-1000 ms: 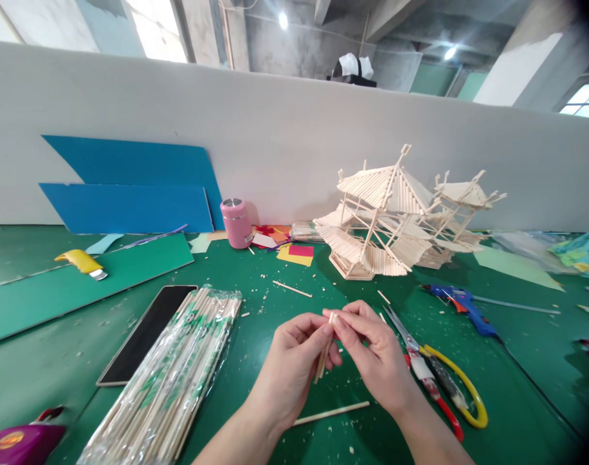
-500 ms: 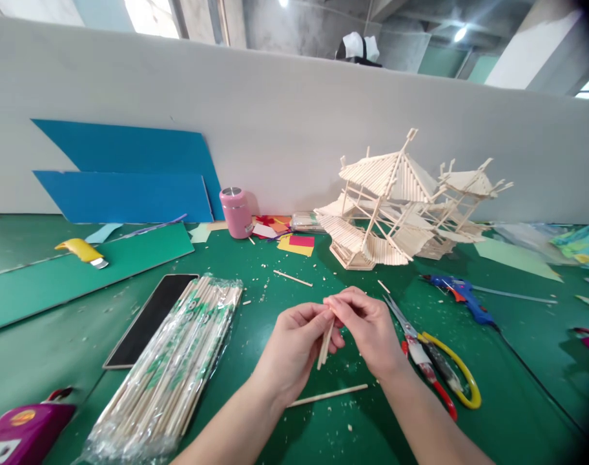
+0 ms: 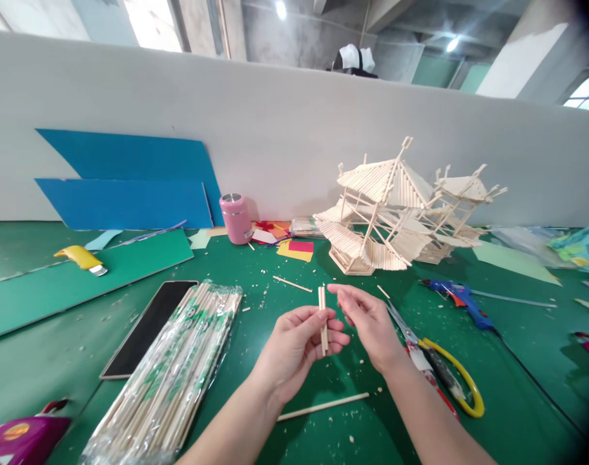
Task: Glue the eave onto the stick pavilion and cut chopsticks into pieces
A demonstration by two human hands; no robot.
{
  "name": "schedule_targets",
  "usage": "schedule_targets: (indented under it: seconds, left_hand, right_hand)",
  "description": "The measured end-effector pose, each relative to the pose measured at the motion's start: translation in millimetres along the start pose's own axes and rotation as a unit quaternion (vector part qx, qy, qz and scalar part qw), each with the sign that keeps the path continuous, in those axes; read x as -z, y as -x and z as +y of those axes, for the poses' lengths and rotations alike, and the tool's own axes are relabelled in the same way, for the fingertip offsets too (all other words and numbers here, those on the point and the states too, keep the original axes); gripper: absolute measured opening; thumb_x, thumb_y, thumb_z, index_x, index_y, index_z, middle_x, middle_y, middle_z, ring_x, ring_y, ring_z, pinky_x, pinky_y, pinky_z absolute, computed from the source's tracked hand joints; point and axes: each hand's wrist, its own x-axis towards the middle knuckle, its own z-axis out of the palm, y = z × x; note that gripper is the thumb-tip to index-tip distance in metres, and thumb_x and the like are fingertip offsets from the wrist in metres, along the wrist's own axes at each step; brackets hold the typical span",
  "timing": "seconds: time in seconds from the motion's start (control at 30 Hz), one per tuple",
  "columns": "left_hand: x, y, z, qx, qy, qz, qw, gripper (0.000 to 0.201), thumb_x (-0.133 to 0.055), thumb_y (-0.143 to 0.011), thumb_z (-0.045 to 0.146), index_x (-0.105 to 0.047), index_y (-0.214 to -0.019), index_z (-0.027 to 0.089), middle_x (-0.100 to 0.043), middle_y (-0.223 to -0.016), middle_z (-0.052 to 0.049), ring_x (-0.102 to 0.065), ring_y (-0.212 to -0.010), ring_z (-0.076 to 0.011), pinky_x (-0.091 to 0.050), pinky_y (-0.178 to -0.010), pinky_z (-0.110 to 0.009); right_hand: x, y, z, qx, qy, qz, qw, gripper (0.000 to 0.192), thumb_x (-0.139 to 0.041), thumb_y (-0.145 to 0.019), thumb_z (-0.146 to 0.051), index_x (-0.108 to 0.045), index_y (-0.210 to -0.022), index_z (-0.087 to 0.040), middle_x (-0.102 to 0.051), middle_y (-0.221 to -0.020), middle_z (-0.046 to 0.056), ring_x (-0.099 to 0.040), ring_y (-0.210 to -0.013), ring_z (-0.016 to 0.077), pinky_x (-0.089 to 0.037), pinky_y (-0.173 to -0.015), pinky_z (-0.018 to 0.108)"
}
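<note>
My left hand [image 3: 294,339] is closed round a small bundle of short wooden sticks [image 3: 323,321], held upright between thumb and fingers. To the right of the bundle is my right hand [image 3: 367,320], its index finger stretched towards the stick tops and its other fingers loosely bent; I see nothing in it. A longer loose stick [image 3: 323,407] lies on the green table below my hands, and another thin stick [image 3: 292,283] lies beyond them. Scissors with red and yellow handles [image 3: 433,365] rest beside my right forearm.
A stick-built pavilion model [image 3: 386,213] stands at the back right. A blue glue gun [image 3: 462,302] with its cord lies at right. At left are a bag of wooden sticks [image 3: 178,368], a dark phone-like slab [image 3: 144,332] and a yellow cutter [image 3: 80,257]. A pink flask [image 3: 236,219] stands behind.
My right hand has come off the sticks and moved slightly right. The bundle, earlier slanting down between both hands, now stands upright in my left hand alone.
</note>
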Motion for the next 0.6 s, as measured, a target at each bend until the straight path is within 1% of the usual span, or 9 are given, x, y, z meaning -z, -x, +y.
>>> schedule_targets:
  seconds: [0.1,0.17,0.2,0.23,0.3,0.43,0.5,0.6]
  left_hand:
    - [3.4,-1.9,2.2,-0.015,0.009,0.041,0.999,0.011,-0.06,-0.073,0.019,-0.06,-0.077,0.009,-0.066,-0.071,-0.008,-0.063,-0.061,-0.014,-0.049,-0.06,-0.024]
    - [5.0,-3.5,2.4,-0.022,0.008,0.061,0.998,0.011,-0.062,-0.072,0.018,-0.059,-0.077,0.009,-0.066,-0.071,-0.008,-0.063,-0.062,-0.0147,-0.049,-0.061,-0.024]
    - [5.4,-4.3,2.2,-0.025,0.008,0.07,0.997,0.011,-0.062,-0.071,0.018,-0.059,-0.076,0.009,-0.066,-0.071,-0.008,-0.064,-0.063,-0.015,-0.049,-0.061,-0.024]
    - [5.6,-5.1,2.0,-0.028,0.008,0.077,0.997,0.011,-0.063,-0.071,0.018,-0.059,-0.076,0.009,-0.066,-0.071,-0.008,-0.064,-0.063,-0.0151,-0.049,-0.061,-0.024]
    - [5.5,-6.7,1.3,-0.031,0.01,0.09,0.995,0.011,-0.064,-0.07,0.018,-0.059,-0.075,0.009,-0.066,-0.072,-0.008,-0.064,-0.063,-0.0151,-0.05,-0.061,-0.024]
    - [7.2,-9.6,-3.7,-0.028,0.005,0.101,0.995,0.011,-0.063,-0.07,0.018,-0.059,-0.074,0.009,-0.065,-0.071,-0.008,-0.063,-0.062,-0.0147,-0.05,-0.062,-0.025]
    - [9.3,-11.5,-8.5,-0.026,-0.001,0.102,0.994,0.011,-0.063,-0.071,0.018,-0.059,-0.073,0.009,-0.065,-0.069,-0.008,-0.063,-0.063,-0.0151,-0.05,-0.063,-0.025]
    - [9.5,-14.8,-13.4,-0.026,-0.005,0.099,0.995,0.01,-0.063,-0.071,0.018,-0.06,-0.074,0.009,-0.065,-0.07,-0.008,-0.063,-0.066,-0.0161,-0.05,-0.065,-0.027]
  right_hand:
    - [7.7,7.1,19.5,0.018,0.057,0.072,0.996,0.028,-0.049,-0.08,-0.036,-0.06,-0.099,-0.019,-0.063,-0.084,0.003,-0.055,-0.071,0.0162,-0.044,-0.062,0.027]
    - [11.6,12.9,34.4,0.042,0.107,0.13,0.985,0.027,-0.049,-0.08,-0.035,-0.059,-0.098,-0.018,-0.062,-0.09,0.005,-0.056,-0.077,0.0184,-0.044,-0.067,0.03]
    - [12.6,15.6,40.7,0.056,0.126,0.153,0.979,0.026,-0.048,-0.081,-0.035,-0.058,-0.097,-0.017,-0.062,-0.093,0.007,-0.055,-0.081,0.0196,-0.044,-0.069,0.031]
    - [13.0,18.0,45.7,0.072,0.142,0.162,0.974,0.024,-0.047,-0.081,-0.033,-0.058,-0.096,-0.017,-0.061,-0.095,0.008,-0.055,-0.084,0.0204,-0.043,-0.072,0.032]
    - [12.0,21.3,51.2,0.104,0.168,0.158,0.967,0.022,-0.046,-0.082,-0.03,-0.057,-0.096,-0.016,-0.061,-0.096,0.009,-0.055,-0.086,0.0204,-0.044,-0.073,0.031]
    - [8.7,23.7,51.1,0.182,0.2,0.142,0.952,0.018,-0.045,-0.083,-0.024,-0.056,-0.095,-0.017,-0.062,-0.089,0.007,-0.057,-0.075,0.017,-0.046,-0.063,0.026]
    - [8.5,25.0,50.8,0.214,0.207,0.137,0.945,0.017,-0.046,-0.083,-0.021,-0.056,-0.095,-0.018,-0.062,-0.087,0.007,-0.058,-0.075,0.0165,-0.046,-0.061,0.024]
    - [9.4,28.3,52.2,0.231,0.213,0.124,0.941,0.017,-0.046,-0.082,-0.019,-0.055,-0.096,-0.018,-0.061,-0.086,0.006,-0.057,-0.075,0.0153,-0.046,-0.06,0.022]
